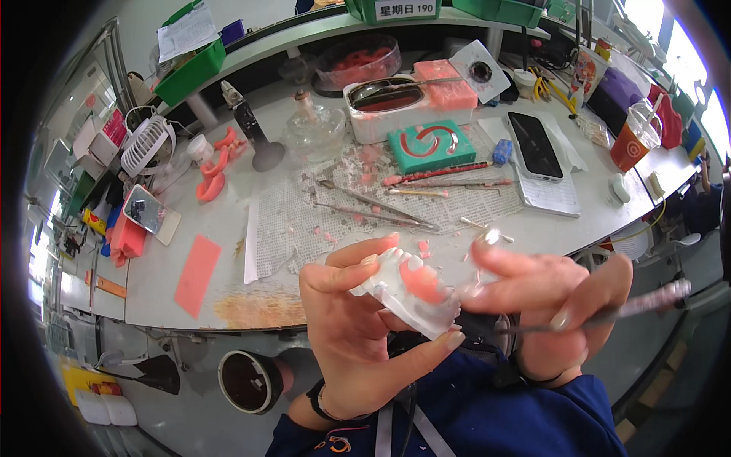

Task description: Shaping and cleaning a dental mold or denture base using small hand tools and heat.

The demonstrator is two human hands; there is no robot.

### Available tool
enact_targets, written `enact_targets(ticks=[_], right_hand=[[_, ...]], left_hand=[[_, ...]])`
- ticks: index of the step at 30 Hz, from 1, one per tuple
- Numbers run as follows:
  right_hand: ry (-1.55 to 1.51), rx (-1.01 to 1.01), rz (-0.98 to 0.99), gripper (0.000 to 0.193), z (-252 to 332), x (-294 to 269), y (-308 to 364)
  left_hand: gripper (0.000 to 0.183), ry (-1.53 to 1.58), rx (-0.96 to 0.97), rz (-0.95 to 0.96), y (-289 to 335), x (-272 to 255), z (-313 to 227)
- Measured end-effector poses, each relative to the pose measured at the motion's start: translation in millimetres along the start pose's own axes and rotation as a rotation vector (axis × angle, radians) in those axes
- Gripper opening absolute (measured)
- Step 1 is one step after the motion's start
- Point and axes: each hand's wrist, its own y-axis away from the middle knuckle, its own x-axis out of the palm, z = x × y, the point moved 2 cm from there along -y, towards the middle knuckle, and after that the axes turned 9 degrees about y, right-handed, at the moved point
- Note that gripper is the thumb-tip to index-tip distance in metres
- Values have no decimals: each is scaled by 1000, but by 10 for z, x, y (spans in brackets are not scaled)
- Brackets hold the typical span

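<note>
In front of my body, my left hand (346,335) grips a white plaster dental model (407,305) between thumb and fingers, tilted up. Pink wax (420,280) lines the inner curve of its arch. My right hand (552,301), slightly blurred, is curled around a thin metal carving tool (647,301) whose handle sticks out to the right. Its forefingers reach the right side of the model, at or very near the wax; whether they press on it I cannot tell. On the newspaper (293,221) beyond lie metal wax tools (377,204) and pink scraps (424,247).
A pink wax sheet (198,276) lies left on the bench. Behind stand a glass spirit lamp (316,129), a torch (247,122), a green box (434,148) and a white tub (365,126). A phone (534,145) and red drink cup (636,141) sit right. A bin (247,381) stands below.
</note>
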Motion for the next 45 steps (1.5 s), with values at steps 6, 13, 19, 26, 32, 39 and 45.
enact_targets(ticks=[6, 13, 19, 26, 32, 39, 45], right_hand=[[110, 168, -58, 41, 30, 130, -27], [360, -5, 115, 37, 91, 54, -45], [519, -24, 287, 32, 180, 3, -107], [491, -27, 206, 28, 139, 38, -49], [485, -31, 183, 25, 138, 44, -25], [481, -39, 231, 26, 166, 5, -50], [444, -32, 219, 26, 171, 11, -58]], left_hand=[[78, -279, 156, 13, 10, 18, -29], [73, -437, 285, -35, 42, 51, -44], [71, -467, 317, -58, 47, 55, -17], [73, -393, 253, -13, 19, 30, -13], [74, -301, 184, 32, 8, 17, -27], [77, -238, 117, 36, 4, -2, -14], [78, -146, 82, 77, -19, -33, 0]])
